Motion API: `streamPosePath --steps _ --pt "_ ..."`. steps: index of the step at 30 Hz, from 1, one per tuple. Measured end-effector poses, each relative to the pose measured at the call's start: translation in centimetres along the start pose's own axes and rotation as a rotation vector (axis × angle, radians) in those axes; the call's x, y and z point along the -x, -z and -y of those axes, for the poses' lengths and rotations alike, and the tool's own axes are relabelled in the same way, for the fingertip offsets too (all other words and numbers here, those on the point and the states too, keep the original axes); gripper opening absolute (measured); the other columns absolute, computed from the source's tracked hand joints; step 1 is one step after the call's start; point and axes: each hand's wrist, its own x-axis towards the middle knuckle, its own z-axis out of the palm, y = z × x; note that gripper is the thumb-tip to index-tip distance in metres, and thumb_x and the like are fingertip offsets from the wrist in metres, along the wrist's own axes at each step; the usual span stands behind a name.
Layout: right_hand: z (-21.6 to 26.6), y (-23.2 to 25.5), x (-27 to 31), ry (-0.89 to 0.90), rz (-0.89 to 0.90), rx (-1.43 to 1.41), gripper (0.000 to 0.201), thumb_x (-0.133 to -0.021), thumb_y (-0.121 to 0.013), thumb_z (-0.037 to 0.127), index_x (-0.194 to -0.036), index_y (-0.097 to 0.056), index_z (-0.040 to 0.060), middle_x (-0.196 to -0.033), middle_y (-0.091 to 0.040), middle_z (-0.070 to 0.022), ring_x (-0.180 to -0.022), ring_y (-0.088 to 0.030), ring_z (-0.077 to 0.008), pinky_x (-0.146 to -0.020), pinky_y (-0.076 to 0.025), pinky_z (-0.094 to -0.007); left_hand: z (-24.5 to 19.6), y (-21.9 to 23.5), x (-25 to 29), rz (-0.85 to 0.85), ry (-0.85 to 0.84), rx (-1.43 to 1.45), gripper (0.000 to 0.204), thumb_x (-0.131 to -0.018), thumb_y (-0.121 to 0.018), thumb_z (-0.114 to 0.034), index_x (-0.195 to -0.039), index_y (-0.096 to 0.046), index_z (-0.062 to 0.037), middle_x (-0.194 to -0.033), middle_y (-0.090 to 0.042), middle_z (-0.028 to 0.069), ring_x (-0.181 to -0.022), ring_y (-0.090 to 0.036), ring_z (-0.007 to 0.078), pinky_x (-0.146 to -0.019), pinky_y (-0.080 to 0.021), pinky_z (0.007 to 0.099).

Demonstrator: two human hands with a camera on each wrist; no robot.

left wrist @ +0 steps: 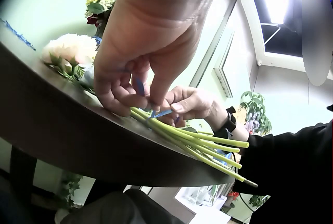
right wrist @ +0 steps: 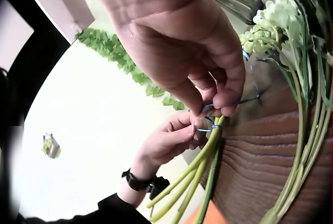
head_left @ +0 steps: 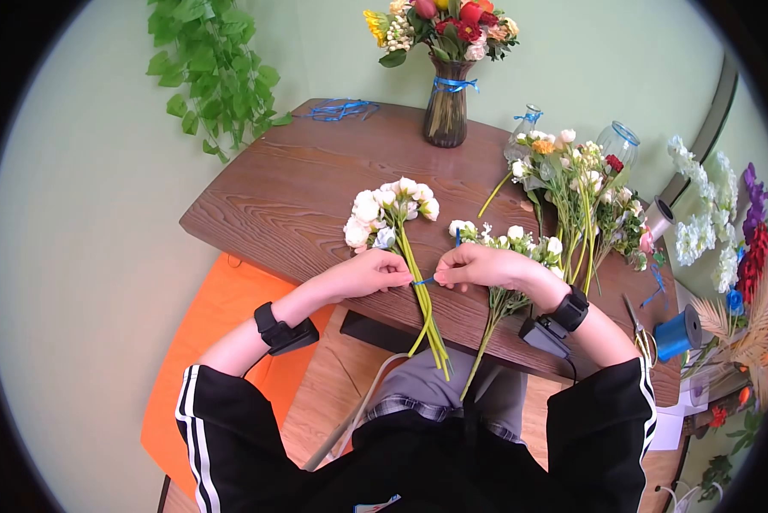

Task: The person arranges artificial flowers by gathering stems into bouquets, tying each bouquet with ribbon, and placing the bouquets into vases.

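Observation:
A bunch of pale pink and white artificial flowers (head_left: 367, 208) lies at the front of the table, its green stems (head_left: 436, 342) reaching past the edge. Around the stems runs a thin blue ribbon (left wrist: 162, 113), looped into a knot. My left hand (head_left: 374, 274) pinches one ribbon end between thumb and fingertips, left of the stems. On the other side, my right hand (head_left: 487, 267) pinches the other end, whose loose tail hangs beyond the fingers in the right wrist view. Fingertips of both hands are close to the knot. White flower sprays (head_left: 521, 244) lie beside my right hand.
A dark vase (head_left: 446, 107) of mixed flowers stands at the back, near loose blue ribbon (head_left: 341, 109). Glass vases (head_left: 621, 141) and more flower stems (head_left: 576, 201) occupy the right. Scissors (head_left: 635, 323) and a blue ribbon spool (head_left: 678, 333) are at the right edge.

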Motion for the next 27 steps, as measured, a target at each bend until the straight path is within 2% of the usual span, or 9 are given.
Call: streamPosePath --steps 1,4,8,10,13,16,20,27 --pt "-0.2 0.0 0.0 0.03 0.024 -0.088 0.023 -0.08 -0.054 0.024 -0.08 -0.059 0.0018 -0.074 -0.057 -0.0012 -0.065 -0.049 -0.0078 -0.06 -0.04 -0.0206 -0.6 0.0 0.3 0.034 0.054 0.057 0.019 -0.083 -0.05 -0.021 -0.086 -0.055 -0.0027 -0.08 -0.056 -0.0011 -0.072 -0.05 0.0055 -0.068 -0.04 0.019" --pt "-0.2 0.1 0.4 0.062 0.058 -0.315 0.023 -0.08 -0.054 0.024 -0.084 -0.059 0.0014 -0.078 -0.056 0.0006 -0.07 -0.048 -0.0056 -0.062 -0.039 -0.019 -2.2 -0.7 1.0 -0.008 0.126 0.129 0.02 -0.083 -0.05 -0.022 -0.09 -0.055 -0.0039 -0.076 -0.052 -0.0025 -0.07 -0.048 0.0048 -0.068 -0.039 0.0182" --pt "-1.0 -0.1 0.6 0.09 0.024 -0.556 0.022 -0.081 -0.054 0.02 -0.091 -0.057 0.0006 -0.083 -0.056 0.0005 -0.072 -0.047 -0.0043 -0.065 -0.037 -0.0169 -2.2 -1.2 1.2 -0.038 0.086 0.295 0.021 -0.085 -0.047 -0.022 -0.091 -0.053 -0.0028 -0.079 -0.05 -0.0015 -0.069 -0.047 0.0044 -0.066 -0.04 0.0185" --pt "-1.2 -0.4 0.6 0.145 -0.012 -0.582 0.022 -0.081 -0.054 0.019 -0.092 -0.056 0.0007 -0.086 -0.056 0.0002 -0.076 -0.048 -0.0044 -0.067 -0.037 -0.0172 -1.5 -1.7 1.0 -0.07 0.008 0.47 0.022 -0.085 -0.046 -0.022 -0.089 -0.053 -0.0012 -0.084 -0.052 0.0006 -0.07 -0.047 0.0043 -0.063 -0.04 0.0181" --pt "-0.5 -1.0 0.7 0.172 -0.067 -0.645 0.02 -0.08 -0.054 0.017 -0.093 -0.055 0.0021 -0.089 -0.056 -0.0008 -0.08 -0.048 -0.0052 -0.069 -0.037 -0.018 -1.4 -2.0 1.0 -0.037 -0.036 0.587 0.02 -0.086 -0.044 -0.019 -0.092 -0.05 -0.001 -0.089 -0.051 0.0018 -0.072 -0.048 0.0049 -0.065 -0.042 0.0194" --pt "-0.6 -1.6 0.6 0.232 -0.117 -0.734 0.016 -0.08 -0.054 0.016 -0.091 -0.055 0.0044 -0.089 -0.056 -0.0014 -0.081 -0.048 -0.0062 -0.07 -0.037 -0.0193 -1.2 -2.3 1.0 -0.084 -0.078 0.682 0.018 -0.086 -0.044 -0.019 -0.093 -0.048 -0.0024 -0.09 -0.05 0.0022 -0.071 -0.048 0.0056 -0.065 -0.042 0.0201" --pt "-1.3 -1.7 0.1 0.296 -0.182 -0.71 0.016 -0.08 -0.055 0.018 -0.09 -0.053 0.0054 -0.091 -0.057 -0.001 -0.081 -0.049 -0.0056 -0.069 -0.037 -0.0198 -0.5 -2.3 0.7 -0.1 -0.12 0.757 0.017 -0.086 -0.044 -0.019 -0.093 -0.048 -0.0034 -0.087 -0.05 0.0017 -0.069 -0.047 0.0059 -0.064 -0.041 0.0194" --pt "-1.8 -2.6 -0.6 0.292 -0.254 -0.737 0.014 -0.079 -0.055 0.011 -0.091 -0.053 0.0039 -0.087 -0.057 -0.002 -0.08 -0.051 -0.0075 -0.07 -0.039 -0.0206 -0.2 -3.2 0.5 -0.123 -0.147 0.811 0.016 -0.086 -0.045 -0.017 -0.094 -0.048 -0.0035 -0.084 -0.049 0.0005 -0.069 -0.046 0.0061 -0.064 -0.04 0.0183"
